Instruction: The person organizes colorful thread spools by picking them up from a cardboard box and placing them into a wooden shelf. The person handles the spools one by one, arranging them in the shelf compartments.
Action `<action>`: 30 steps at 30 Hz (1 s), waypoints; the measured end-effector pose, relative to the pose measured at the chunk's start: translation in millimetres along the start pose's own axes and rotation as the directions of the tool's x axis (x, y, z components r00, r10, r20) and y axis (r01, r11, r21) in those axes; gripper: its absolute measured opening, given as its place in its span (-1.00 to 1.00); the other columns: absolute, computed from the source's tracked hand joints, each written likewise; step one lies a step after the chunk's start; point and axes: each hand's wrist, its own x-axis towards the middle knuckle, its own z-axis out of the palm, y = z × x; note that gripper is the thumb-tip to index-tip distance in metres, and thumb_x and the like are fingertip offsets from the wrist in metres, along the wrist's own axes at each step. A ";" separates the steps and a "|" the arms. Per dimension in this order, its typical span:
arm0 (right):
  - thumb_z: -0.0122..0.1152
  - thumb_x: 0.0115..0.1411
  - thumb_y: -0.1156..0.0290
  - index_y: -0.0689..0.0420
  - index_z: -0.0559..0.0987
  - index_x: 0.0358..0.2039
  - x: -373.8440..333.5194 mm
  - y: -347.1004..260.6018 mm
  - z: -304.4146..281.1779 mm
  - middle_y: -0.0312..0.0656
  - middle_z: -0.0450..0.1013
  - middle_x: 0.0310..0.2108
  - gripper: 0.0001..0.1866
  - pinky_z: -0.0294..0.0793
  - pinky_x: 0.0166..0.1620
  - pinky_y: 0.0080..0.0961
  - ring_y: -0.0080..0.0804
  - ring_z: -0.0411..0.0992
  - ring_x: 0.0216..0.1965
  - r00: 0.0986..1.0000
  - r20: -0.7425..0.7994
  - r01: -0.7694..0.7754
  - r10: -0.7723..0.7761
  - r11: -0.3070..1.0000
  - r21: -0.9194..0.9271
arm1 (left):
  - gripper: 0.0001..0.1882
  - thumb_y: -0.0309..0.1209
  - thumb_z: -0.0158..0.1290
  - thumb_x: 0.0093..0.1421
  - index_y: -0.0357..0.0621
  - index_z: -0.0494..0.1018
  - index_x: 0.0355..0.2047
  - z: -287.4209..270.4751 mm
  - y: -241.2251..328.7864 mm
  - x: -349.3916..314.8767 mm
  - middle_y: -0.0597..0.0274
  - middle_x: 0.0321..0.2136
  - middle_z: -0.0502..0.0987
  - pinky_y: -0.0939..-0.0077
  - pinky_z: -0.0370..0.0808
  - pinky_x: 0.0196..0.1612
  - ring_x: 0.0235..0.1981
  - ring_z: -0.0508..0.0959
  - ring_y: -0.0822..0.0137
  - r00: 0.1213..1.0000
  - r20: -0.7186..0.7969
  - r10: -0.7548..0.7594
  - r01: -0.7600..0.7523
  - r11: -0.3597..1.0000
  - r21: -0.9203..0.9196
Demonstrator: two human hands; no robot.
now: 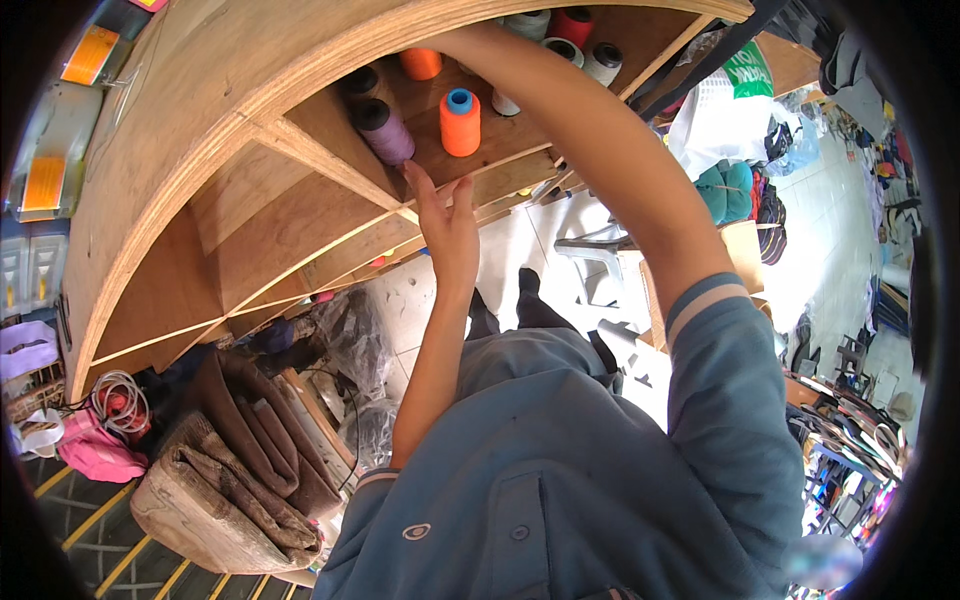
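My left hand (448,225) is raised to the front edge of a wooden shelf compartment, thumb and index finger apart and holding nothing. Its index fingertip is at the base of a purple thread spool (384,132), touching it or nearly so. To the right of that spool an orange thread cone (460,124) with a blue top stands on the shelf board. My right forearm (600,125) reaches across into the same compartment, above the orange cone. The cabinet's curved top edge hides my right hand's fingers. Another orange spool (421,64) sits farther back, beside my right wrist.
Dark, white and red spools, including a white cone (603,63), stand at the compartment's right. The wooden cabinet (200,120) has dividers and more compartments at left. Folded brown fabric (230,470) lies lower left. A grey plastic stool (595,250) and plastic bags (700,125) are at right.
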 end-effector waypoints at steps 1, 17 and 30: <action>0.22 0.11 0.31 0.17 0.54 -0.11 -2.4 0.5 -2.4 -0.01 0.52 -0.35 -0.66 0.48 -0.13 -0.22 -0.05 0.49 -0.22 1.000 0.000 0.015 -0.015 1.000 0.021 | -0.20 -0.40 -0.02 0.26 -0.33 -0.23 0.34 1.0 8.1 -0.8 -0.16 0.15 0.03 0.58 0.47 -0.13 -0.04 0.43 0.32 0.998 0.025 -0.053 0.054 0.998 -0.011; 0.33 -0.03 0.40 0.13 0.54 -0.17 -143.0 -49.6 -18.0 -0.08 0.42 -0.31 -0.64 0.45 -0.17 -0.29 -0.13 0.42 -0.20 0.998 0.005 -0.066 0.066 0.996 -0.056 | -0.60 -0.60 -0.10 0.23 -0.23 0.25 0.10 -2.8 -43.0 -46.7 0.06 0.17 0.21 0.46 0.43 -0.10 -0.09 0.47 0.30 0.984 0.146 0.103 -0.086 0.990 -0.116; 0.14 0.02 0.46 0.18 0.55 -0.26 -44.8 -20.5 4.7 0.04 0.48 -0.17 -0.77 0.48 -0.07 -0.27 -0.08 0.45 -0.07 0.993 -0.074 -0.104 0.093 0.983 -0.154 | -0.67 -0.64 -0.10 0.20 -0.26 0.29 0.00 -0.2 -42.5 -68.8 0.08 0.05 0.32 0.47 0.40 -0.08 -0.14 0.48 0.31 0.972 0.227 0.058 -0.025 0.989 -0.145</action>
